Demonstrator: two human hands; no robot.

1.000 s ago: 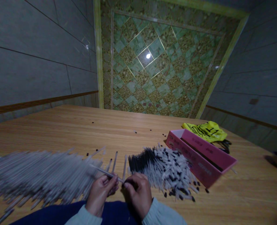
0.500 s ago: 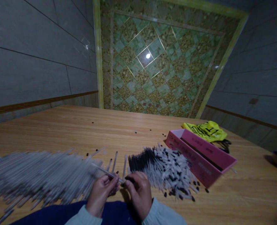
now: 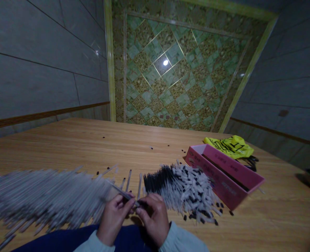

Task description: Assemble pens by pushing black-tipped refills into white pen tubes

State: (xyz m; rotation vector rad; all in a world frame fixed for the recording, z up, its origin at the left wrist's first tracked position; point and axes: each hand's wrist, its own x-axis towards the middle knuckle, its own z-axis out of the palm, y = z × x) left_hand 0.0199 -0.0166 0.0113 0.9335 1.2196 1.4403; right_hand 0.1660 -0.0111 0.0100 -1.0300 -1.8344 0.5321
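Between the fingers of my left hand (image 3: 115, 217) is a slim, clear pen barrel (image 3: 119, 191), tilted up toward the left. My right hand (image 3: 156, 218) pinches its lower end; a small dark part there is mostly hidden by the fingers. Left of the hands lies a wide heap of similar clear barrels (image 3: 52, 196). To the right, a pile of dark-tipped thin pieces (image 3: 160, 178) merges into short whitish pieces with black ends (image 3: 197, 189). Just beyond my fingers, a few single barrels (image 3: 129, 179) lie on the wooden table (image 3: 91, 147).
A long pink box (image 3: 223, 182), open at the top, stands right of the pile. Behind it lies a yellow bag with black print (image 3: 231, 146). Several small black plugs (image 3: 185, 217) are scattered about. A tiled wall (image 3: 165, 87) rises behind the table.
My hands have come slightly closer together. The barrel has shifted a little to the right and down, with my right fingers now closed round its lower end.
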